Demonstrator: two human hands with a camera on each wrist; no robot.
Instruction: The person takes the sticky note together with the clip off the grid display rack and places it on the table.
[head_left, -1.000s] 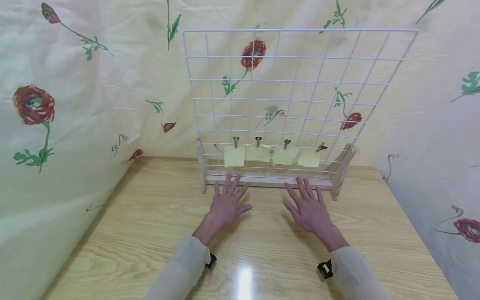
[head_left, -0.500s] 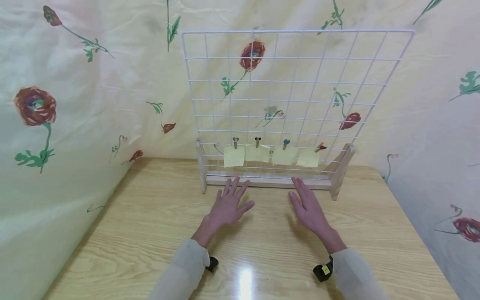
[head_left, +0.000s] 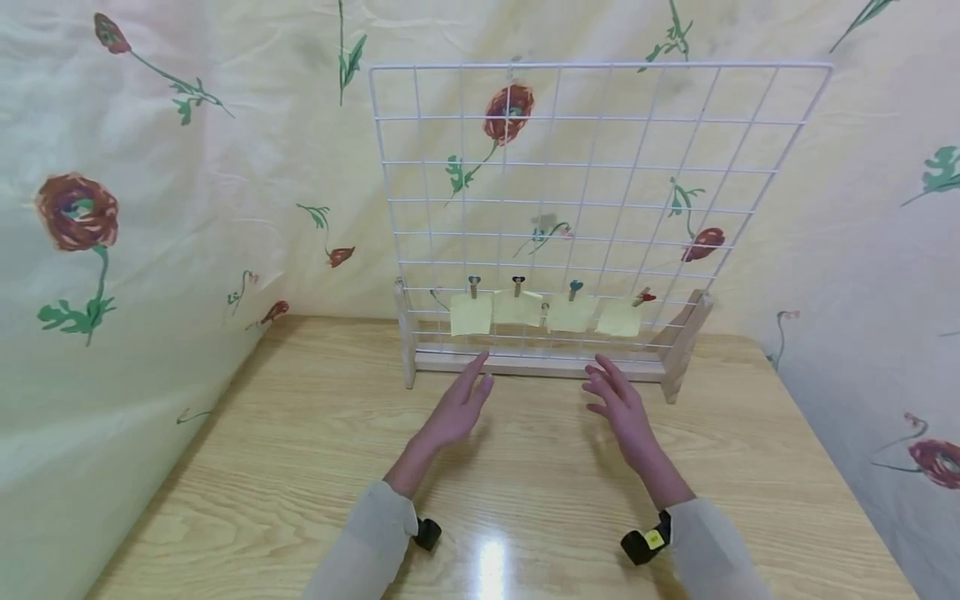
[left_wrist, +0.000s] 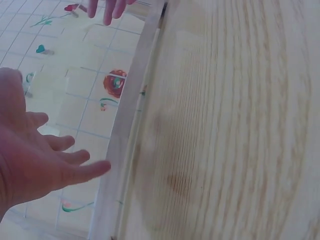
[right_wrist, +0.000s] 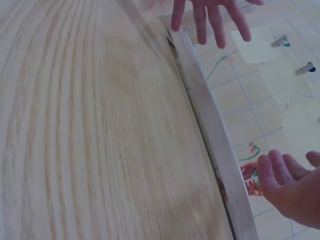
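Observation:
My left hand [head_left: 452,414] hovers over the table in front of the rack's base, turned on its side, holding nothing. In the left wrist view its fingers [left_wrist: 82,172] are spread and extended. To the right, my right hand [head_left: 624,417] is also above the table with palm facing inward and relaxed fingers, nothing in it. Beyond both hands stands a white wire grid rack [head_left: 592,162] on a wooden stand [head_left: 540,365]. Several pale yellow paper notes [head_left: 471,315] hang low on the grid from small clothespins [head_left: 517,287] with heart-shaped heads, apart from the hands.
The wood-grain table [head_left: 300,467] spreads around the hands. Floral cloth [head_left: 187,183] hangs behind the rack and along both sides. A black wrist camera [head_left: 427,534] sits under the left sleeve; another black camera [head_left: 643,546] is at the right sleeve.
Both hands have turned from palms down with spread fingers onto their sides, palms facing each other, the right one first. The rack, notes and clothespins have stayed as they were.

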